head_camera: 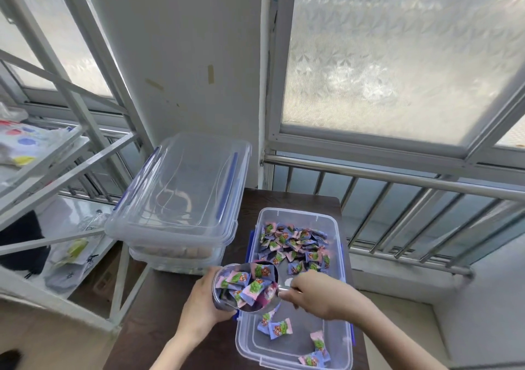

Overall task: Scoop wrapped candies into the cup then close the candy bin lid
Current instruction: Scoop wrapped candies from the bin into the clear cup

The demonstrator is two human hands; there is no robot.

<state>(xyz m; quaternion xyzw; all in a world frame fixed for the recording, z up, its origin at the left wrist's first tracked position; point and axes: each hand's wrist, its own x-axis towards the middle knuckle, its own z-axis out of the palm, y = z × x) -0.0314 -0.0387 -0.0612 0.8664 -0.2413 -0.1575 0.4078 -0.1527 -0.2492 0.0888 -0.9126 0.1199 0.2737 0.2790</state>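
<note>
Candies (250, 283) tip from the scoop (262, 290) pinched by right hand (318, 298); left hand (203, 305) clasps cup (220, 298).

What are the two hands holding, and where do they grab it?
The left hand wraps around the side of the cup. The right hand grips the handle of the metal scoop, tipping candies into the cup.

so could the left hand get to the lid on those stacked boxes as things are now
Probably not yet: the left hand is wrapped around the cup while the scoop tips candies in. The lid itself sits uncovered on the stacked boxes, just beyond that hand.
</note>
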